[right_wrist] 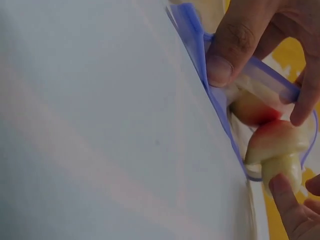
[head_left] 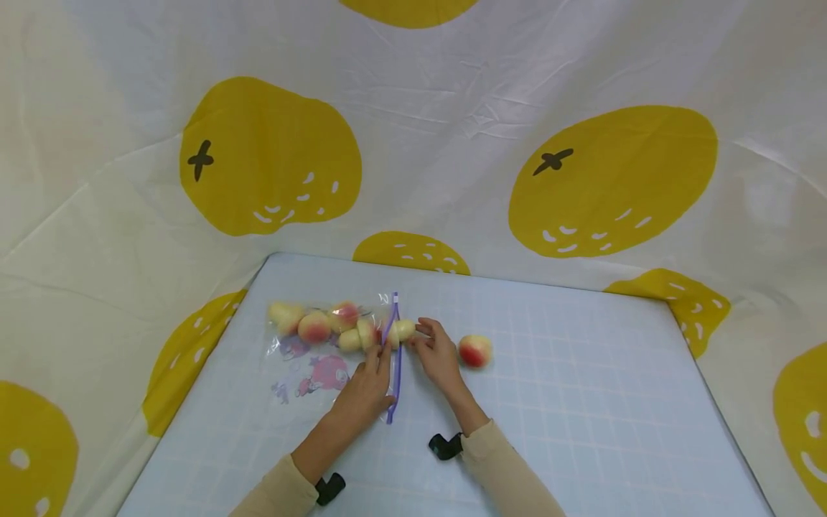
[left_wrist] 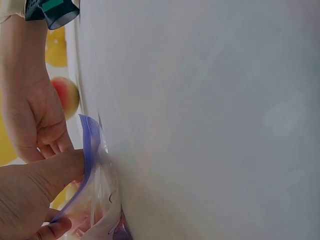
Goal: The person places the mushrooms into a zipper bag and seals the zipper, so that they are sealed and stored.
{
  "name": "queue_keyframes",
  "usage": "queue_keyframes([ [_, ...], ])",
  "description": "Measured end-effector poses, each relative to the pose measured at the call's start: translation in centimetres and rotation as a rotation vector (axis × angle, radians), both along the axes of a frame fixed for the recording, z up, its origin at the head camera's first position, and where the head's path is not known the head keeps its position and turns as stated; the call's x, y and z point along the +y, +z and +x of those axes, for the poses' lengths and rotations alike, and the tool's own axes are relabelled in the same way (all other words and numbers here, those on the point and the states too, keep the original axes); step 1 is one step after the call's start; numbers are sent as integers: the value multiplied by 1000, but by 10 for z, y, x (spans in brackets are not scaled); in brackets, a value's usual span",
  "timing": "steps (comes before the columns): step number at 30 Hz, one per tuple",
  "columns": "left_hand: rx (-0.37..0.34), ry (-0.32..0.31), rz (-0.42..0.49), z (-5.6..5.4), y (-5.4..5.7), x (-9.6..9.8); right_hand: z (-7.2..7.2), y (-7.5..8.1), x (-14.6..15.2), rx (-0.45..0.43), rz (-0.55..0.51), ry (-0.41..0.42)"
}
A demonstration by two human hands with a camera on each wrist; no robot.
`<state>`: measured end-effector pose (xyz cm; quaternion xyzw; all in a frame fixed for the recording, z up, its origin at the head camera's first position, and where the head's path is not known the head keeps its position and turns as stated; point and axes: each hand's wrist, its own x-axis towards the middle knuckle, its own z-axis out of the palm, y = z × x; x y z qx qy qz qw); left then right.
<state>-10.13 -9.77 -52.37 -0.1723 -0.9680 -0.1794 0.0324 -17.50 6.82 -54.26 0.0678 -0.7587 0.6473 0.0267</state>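
Note:
A clear zip bag (head_left: 394, 391) with a purple edge lies on the table, holding several cream-and-red toy fruits and toy mushrooms. My left hand (head_left: 363, 388) grips its mouth, thumb (right_wrist: 220, 70) at the lower lip and fingers over the upper one, keeping the lips apart. In the mouth sits a toy mushroom (right_wrist: 281, 142), red-tinged cap inward and pale stem outward. My right hand (head_left: 441, 357) touches the stem end with one fingertip (right_wrist: 281, 182), its other fingers loosely bent beside it. A round red-and-cream toy peach (head_left: 475, 351) lies right of that hand.
The pale checked table (head_left: 581, 402) reaches back to a white cloth (head_left: 439, 143) with large yellow fruit prints. Inside the bag, the toys, including a peach (head_left: 314, 327), lie along its far side. A dark device (head_left: 446, 446) is worn at the right wrist.

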Motion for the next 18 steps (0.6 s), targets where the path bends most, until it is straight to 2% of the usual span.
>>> queue_keyframes([
  [4, 4, -2, -15, 1, 2, 1, 4, 0, -1, -9, -97, 44],
  [8, 51, -12, -36, 1, 0, 0, 7, 5, -2, -10, -126, 92],
  [14, 150, -36, -83, -1, -4, -3, 20, 34, -2, 18, -78, 152],
  [18, 177, -49, -99, -2, -4, -4, 24, 43, -2, -14, -42, 185],
])
